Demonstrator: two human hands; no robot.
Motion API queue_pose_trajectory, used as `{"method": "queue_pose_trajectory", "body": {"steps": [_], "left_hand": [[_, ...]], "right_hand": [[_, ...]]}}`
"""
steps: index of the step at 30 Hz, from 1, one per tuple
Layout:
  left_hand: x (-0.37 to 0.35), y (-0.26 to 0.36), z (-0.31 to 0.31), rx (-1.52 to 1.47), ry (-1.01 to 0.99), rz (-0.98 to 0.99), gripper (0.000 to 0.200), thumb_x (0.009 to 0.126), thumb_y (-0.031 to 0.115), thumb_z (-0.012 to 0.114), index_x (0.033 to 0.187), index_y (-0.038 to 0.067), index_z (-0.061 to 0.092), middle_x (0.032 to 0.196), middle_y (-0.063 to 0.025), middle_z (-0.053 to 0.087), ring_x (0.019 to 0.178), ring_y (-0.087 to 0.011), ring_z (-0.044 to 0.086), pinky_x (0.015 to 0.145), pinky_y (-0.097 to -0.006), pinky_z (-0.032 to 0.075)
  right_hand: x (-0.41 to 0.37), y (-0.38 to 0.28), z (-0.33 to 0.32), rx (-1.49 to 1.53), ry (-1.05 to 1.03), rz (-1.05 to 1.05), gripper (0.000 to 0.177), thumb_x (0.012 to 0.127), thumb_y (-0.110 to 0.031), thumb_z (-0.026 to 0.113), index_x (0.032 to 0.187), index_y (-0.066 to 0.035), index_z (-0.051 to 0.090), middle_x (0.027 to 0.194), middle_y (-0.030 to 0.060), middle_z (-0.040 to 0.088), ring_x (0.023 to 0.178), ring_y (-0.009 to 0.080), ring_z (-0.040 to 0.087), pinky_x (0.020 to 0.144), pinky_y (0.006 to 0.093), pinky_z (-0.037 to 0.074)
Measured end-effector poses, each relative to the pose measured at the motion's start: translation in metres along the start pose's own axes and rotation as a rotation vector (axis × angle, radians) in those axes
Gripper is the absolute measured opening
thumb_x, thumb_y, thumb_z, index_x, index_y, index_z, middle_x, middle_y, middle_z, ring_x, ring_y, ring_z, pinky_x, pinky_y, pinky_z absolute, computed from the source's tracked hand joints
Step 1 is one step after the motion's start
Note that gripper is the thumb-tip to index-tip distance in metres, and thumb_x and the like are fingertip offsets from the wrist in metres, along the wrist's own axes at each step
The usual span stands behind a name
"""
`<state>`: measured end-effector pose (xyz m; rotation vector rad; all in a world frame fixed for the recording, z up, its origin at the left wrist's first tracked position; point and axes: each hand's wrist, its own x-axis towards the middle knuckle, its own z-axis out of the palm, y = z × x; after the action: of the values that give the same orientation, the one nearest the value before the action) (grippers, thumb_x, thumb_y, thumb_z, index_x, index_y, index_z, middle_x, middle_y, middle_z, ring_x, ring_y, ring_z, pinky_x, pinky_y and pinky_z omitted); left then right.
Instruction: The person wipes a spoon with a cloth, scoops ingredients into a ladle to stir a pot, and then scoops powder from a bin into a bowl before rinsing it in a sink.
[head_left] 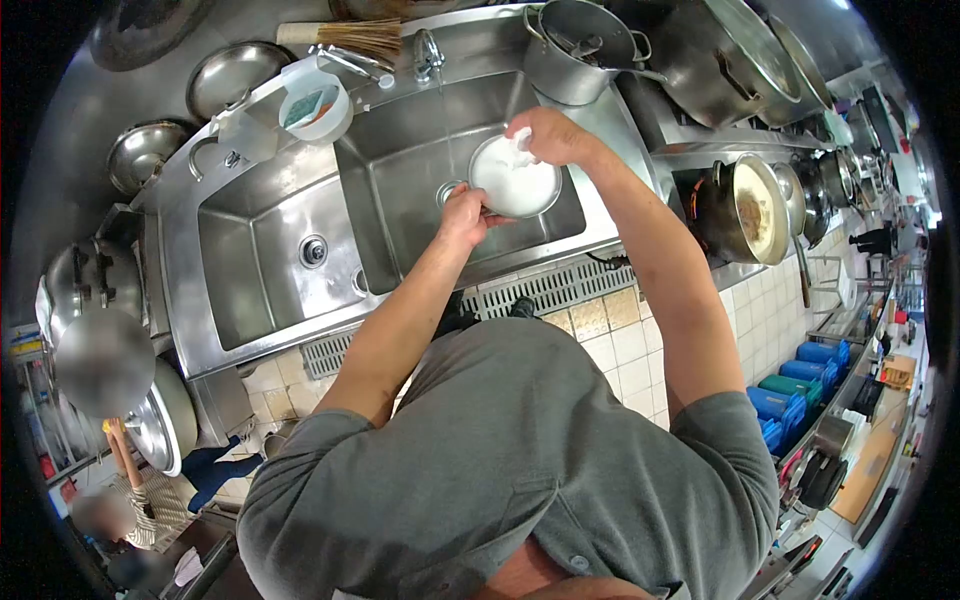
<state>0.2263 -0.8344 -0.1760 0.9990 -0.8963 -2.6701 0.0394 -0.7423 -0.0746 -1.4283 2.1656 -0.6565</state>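
While we lean over the right basin of the double stainless-steel sink (400,140), our left hand (465,215) grips the near rim of a round metal bowl full of white foam (515,185), fingers curled under it and thumb on top. Our right hand (550,135) is closed on a small white cloth (520,137), pressing it to the bowl's far rim. The bowl hangs over the basin's drain, in front of the chrome tap (428,50). A tall steel pot with a ladle (575,50) crowds the corner just beside the right hand. A white tub holding a green sponge (315,105) sits on the divider's back ledge, and a straw brush (350,38) lies behind it.
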Motion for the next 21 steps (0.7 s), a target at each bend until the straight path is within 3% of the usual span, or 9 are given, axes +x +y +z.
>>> {"method": "queue_pose_trajectory", "body": {"steps": [5,7,9,11,13,14,16,18,21], "left_hand": [[-0.004,0.008,0.004,-0.02,-0.053,0.026,0.03,0.08,-0.005,0.045,0.109,0.002,0.04,0.11,-0.0231,0.053,0.095,-0.0448,0.062,0.068,-0.0629,0.06],[-0.007,0.013,0.007,-0.019,-0.063,0.041,0.033,0.081,-0.004,0.046,0.113,0.003,0.04,0.113,-0.0221,0.051,0.098,-0.0455,0.06,0.071,-0.0653,0.058],[-0.008,0.016,0.009,-0.021,-0.06,0.061,0.029,0.078,-0.006,0.045,0.106,0.0,0.041,0.107,-0.0246,0.055,0.09,-0.0451,0.064,0.065,-0.0596,0.061],[-0.007,0.019,0.01,-0.016,-0.045,0.063,0.029,0.078,-0.006,0.045,0.106,0.0,0.041,0.106,-0.0246,0.055,0.089,-0.0451,0.064,0.065,-0.0596,0.061],[-0.006,0.019,0.008,-0.012,-0.03,0.062,0.029,0.078,-0.006,0.045,0.105,0.001,0.041,0.105,-0.0246,0.055,0.088,-0.0452,0.064,0.064,-0.0596,0.061],[-0.006,0.02,0.007,-0.009,-0.034,0.044,0.031,0.079,-0.005,0.045,0.109,0.001,0.04,0.11,-0.0233,0.053,0.094,-0.0451,0.062,0.068,-0.0617,0.06],[-0.007,0.022,0.009,-0.007,-0.04,0.028,0.034,0.08,-0.004,0.045,0.113,0.002,0.039,0.114,-0.0219,0.05,0.099,-0.045,0.059,0.072,-0.0637,0.059],[-0.009,0.022,0.01,-0.025,-0.003,0.07,0.027,0.076,-0.006,0.045,0.102,0.003,0.041,0.102,-0.0234,0.056,0.087,-0.0453,0.064,0.063,-0.0589,0.061],[-0.008,0.022,0.01,-0.014,-0.006,0.073,0.026,0.076,-0.007,0.045,0.1,0.004,0.041,0.101,-0.0229,0.056,0.085,-0.0456,0.064,0.063,-0.0587,0.062]], "right_hand": [[0.004,-0.001,0.033,-0.146,0.202,-0.019,0.023,0.085,-0.014,0.065,0.103,0.0,0.068,0.102,0.0211,0.068,0.092,0.0389,0.066,0.084,0.0427,0.052],[0.005,-0.011,0.041,-0.081,0.272,0.141,0.024,0.086,-0.02,0.066,0.1,-0.001,0.068,0.102,0.0229,0.067,0.095,0.042,0.064,0.086,0.0438,0.05],[0.006,-0.017,0.039,-0.115,0.203,0.184,0.025,0.085,-0.019,0.065,0.102,-0.001,0.067,0.101,0.0228,0.067,0.097,0.0412,0.064,0.087,0.0437,0.05],[0.004,-0.019,0.041,-0.15,0.133,0.228,0.026,0.084,-0.018,0.064,0.104,-0.002,0.067,0.101,0.0226,0.067,0.099,0.0404,0.063,0.087,0.0436,0.05],[-0.005,-0.011,0.049,-0.106,0.29,0.019,0.029,0.08,-0.01,0.06,0.108,-0.002,0.066,0.098,0.0234,0.068,0.098,0.0403,0.063,0.088,0.0439,0.049],[-0.004,-0.007,0.05,-0.106,0.289,0.018,0.029,0.08,-0.01,0.06,0.108,-0.002,0.066,0.098,0.0234,0.068,0.098,0.0403,0.063,0.088,0.0439,0.049],[0.0,-0.001,0.045,-0.119,0.224,-0.018,0.036,0.076,-0.004,0.055,0.11,-0.002,0.066,0.096,0.0249,0.068,0.096,0.0401,0.064,0.089,0.0443,0.05],[0.001,0.001,0.042,-0.175,0.176,-0.013,0.037,0.075,-0.003,0.054,0.11,-0.002,0.066,0.098,0.0252,0.068,0.097,0.0396,0.065,0.09,0.0441,0.05],[0.002,0.001,0.043,-0.272,0.109,-0.007,0.037,0.074,-0.003,0.055,0.109,-0.003,0.068,0.102,0.0253,0.067,0.097,0.0389,0.065,0.09,0.0438,0.05]]}}
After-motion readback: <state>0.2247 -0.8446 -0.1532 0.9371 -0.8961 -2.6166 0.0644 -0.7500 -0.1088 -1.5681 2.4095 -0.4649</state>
